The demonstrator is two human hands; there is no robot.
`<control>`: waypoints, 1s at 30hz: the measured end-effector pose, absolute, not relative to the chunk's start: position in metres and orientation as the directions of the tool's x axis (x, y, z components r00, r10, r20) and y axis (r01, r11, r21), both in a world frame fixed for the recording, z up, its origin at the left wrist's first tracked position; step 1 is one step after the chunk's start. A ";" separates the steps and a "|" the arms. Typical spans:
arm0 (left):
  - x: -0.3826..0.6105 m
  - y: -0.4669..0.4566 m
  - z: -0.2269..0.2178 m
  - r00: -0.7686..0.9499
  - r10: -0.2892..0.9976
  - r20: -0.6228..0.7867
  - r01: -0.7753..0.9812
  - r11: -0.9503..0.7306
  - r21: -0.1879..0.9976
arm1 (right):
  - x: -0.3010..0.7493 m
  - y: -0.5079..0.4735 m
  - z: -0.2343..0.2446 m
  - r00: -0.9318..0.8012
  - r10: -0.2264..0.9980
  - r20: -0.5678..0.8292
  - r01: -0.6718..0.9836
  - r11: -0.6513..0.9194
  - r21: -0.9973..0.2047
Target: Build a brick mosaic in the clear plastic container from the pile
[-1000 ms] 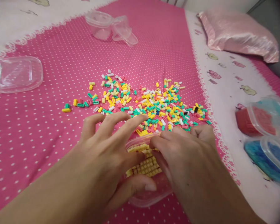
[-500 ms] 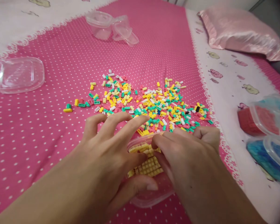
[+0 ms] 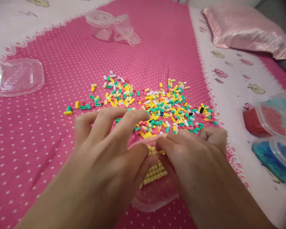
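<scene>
A clear plastic container point(image 3: 154, 194) lies on the pink cloth in front of me, with pale yellow building bricks point(image 3: 154, 175) set in neat rows inside. My left hand point(image 3: 114, 146) is over its left side, thumb and index fingertip pressed together at the bricks, the other fingers bent and raised. On the right, my right hand point(image 3: 190, 156) reaches in with its fingers curled and closed. What either pinch holds is hidden. Just beyond the hands spreads a loose pile of small building bricks point(image 3: 166, 108), yellow, green, pink and white.
A clear lid point(image 3: 19, 78) lies at the left. Clear tubs point(image 3: 102, 27) stand at the back. To the right are a container of red pieces point(image 3: 257, 122) and one of blue pieces point(image 3: 271, 159). A pink satin pillow point(image 3: 248, 30) rests at the back right.
My left thumb has moved up from the container's lower part to meet the index finger, and the left fingers have curled more. My right hand has barely moved.
</scene>
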State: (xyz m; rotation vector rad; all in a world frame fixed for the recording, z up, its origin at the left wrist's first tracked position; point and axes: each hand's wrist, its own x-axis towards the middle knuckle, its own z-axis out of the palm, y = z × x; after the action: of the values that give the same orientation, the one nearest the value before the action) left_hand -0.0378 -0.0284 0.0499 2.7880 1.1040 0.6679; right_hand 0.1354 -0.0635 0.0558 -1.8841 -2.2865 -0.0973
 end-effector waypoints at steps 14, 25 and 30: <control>-0.010 -0.031 0.062 0.548 0.792 0.271 0.765 -0.605 0.220 | 0.131 -0.064 0.066 -0.165 0.984 0.068 0.986 0.166 -0.004; -0.008 -0.034 0.061 0.606 0.779 0.161 0.775 -0.624 0.101 | 0.133 -0.065 0.056 -0.156 0.981 0.120 0.987 0.150 0.056; -0.006 -0.034 0.058 0.597 0.783 0.177 0.781 -0.617 0.094 | 0.135 -0.067 0.054 -0.166 0.973 0.162 0.986 0.162 0.041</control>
State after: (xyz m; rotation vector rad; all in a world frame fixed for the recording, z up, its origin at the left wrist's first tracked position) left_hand -0.0056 -0.0341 0.0577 2.8012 1.3715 0.3160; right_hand 0.1347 -0.0672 0.0544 -1.9616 -2.3177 -0.2078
